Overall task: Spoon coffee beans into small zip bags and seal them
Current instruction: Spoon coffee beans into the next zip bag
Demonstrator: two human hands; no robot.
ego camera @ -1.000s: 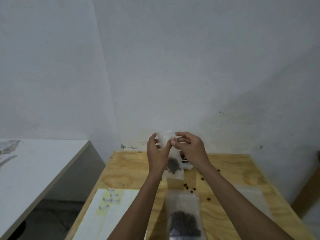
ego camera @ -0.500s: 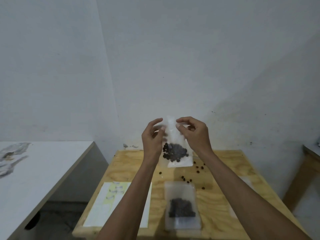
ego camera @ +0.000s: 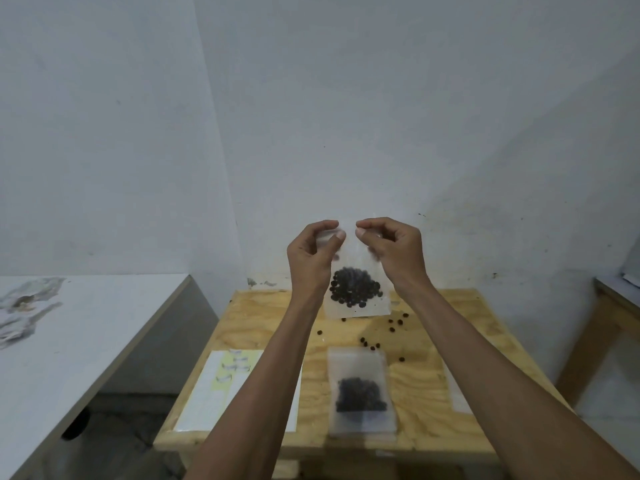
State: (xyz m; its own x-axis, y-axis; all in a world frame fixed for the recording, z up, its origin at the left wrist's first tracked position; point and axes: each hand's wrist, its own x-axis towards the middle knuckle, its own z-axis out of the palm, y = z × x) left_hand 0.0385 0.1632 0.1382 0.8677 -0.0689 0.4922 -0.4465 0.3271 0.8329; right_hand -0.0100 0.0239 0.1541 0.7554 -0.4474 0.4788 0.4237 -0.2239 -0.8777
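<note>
A small clear zip bag [ego camera: 356, 299] with dark coffee beans in its lower half hangs upright in the air above the far part of the wooden table [ego camera: 426, 379]. My left hand [ego camera: 311, 254] pinches its top edge on the left, my right hand [ego camera: 391, 251] pinches it on the right, thumbs nearly touching. A second bag of beans [ego camera: 360, 389] lies flat near the table's front edge. Several loose beans [ego camera: 372, 342] are scattered between the two bags.
A white sheet with a yellow patch [ego camera: 221, 386] lies at the table's front left. A flat clear bag [ego camera: 457, 389] lies at the right, partly under my arm. A white table [ego camera: 69, 341] stands to the left, another surface [ego camera: 616, 289] at far right.
Both hands have lifted the bag up off the table and apart along its top edge; the view has pulled back, showing more of the table.
</note>
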